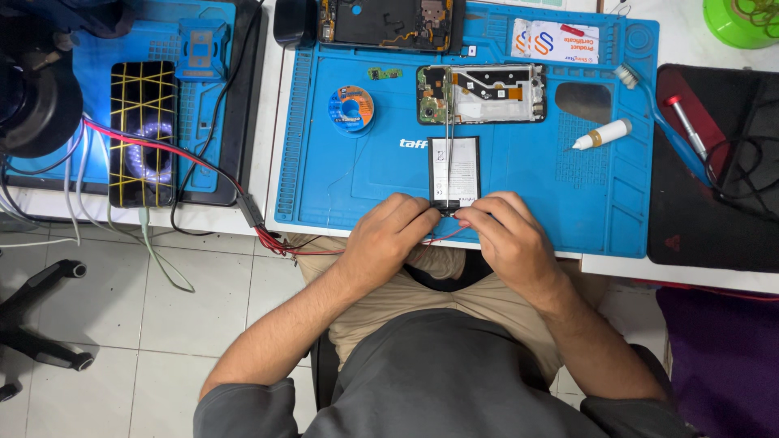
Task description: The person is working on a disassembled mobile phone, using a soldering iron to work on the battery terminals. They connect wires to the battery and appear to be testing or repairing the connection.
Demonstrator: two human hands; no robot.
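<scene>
- The white desk [268, 122] carries a big blue mat [519, 195].
- A flat phone battery [454, 170] lies on the mat's near edge, its long side pointing away from the person.
- The left hand [385, 235] and right hand [503, 235] meet at its near end, equally close.
- Both hands' fingers [422, 215] pinch thin red wires [284, 243] there.

Battery [454, 169]: near edge, at the front of the blue mat [365, 174], hidden under both hands' fingertips.
Red wires [280, 243]: ends lost beneath left hand [388, 237].
Green tub [742, 20]: right of mat, cut off by top edge.
Second opened phone [393, 23]: beyond mat, cropped.
</scene>
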